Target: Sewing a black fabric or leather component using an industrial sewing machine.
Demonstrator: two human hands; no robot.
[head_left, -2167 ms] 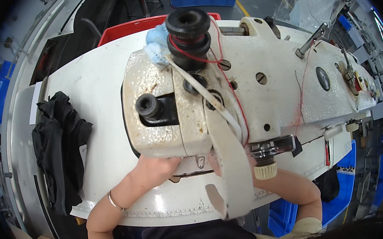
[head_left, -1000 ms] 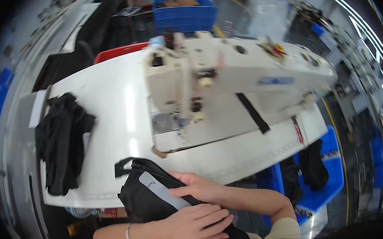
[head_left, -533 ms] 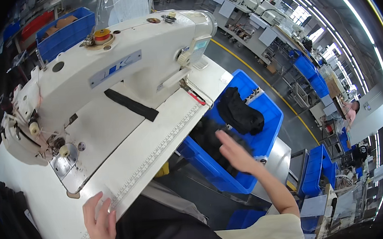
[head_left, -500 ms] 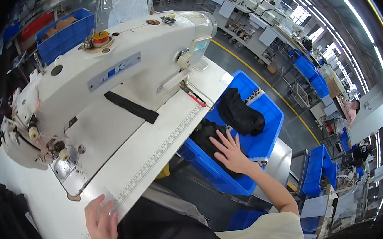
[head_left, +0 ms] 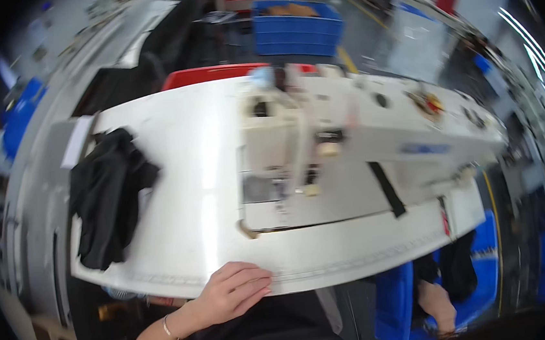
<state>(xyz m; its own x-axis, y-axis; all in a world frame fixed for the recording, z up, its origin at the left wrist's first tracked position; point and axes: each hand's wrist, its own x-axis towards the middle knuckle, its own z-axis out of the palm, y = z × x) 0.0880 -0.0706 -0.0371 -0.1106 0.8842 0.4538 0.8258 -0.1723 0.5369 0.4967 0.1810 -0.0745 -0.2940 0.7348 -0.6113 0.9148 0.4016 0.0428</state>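
Observation:
My left hand [head_left: 236, 291] lies on the front edge of a white sewing table [head_left: 181, 242], its fingers stretched out over the printed ruler strip, holding nothing. Down at the right, my right hand [head_left: 436, 303] reaches into a blue plastic bin [head_left: 393, 302] beside black cloth [head_left: 458, 273]. Its fingers are hidden and blurred, so a grip on the cloth cannot be made out. The white sewing machine [head_left: 405, 129] stands on the table. A black fabric strip [head_left: 387, 189] lies on its bed. At the table's left end rests a heap of black cloth [head_left: 112, 200].
A small red-handled tool [head_left: 444, 216] lies near the table's right end. Behind the table is a red bin [head_left: 212, 75], and farther off a blue crate [head_left: 296, 32] with brown contents. The machine head stands over the middle of the table.
The view has swung left, bringing the black cloth heap into full sight. My right hand has gone from spread on top of the cloth to lower in the bin. My left hand stays at the table edge.

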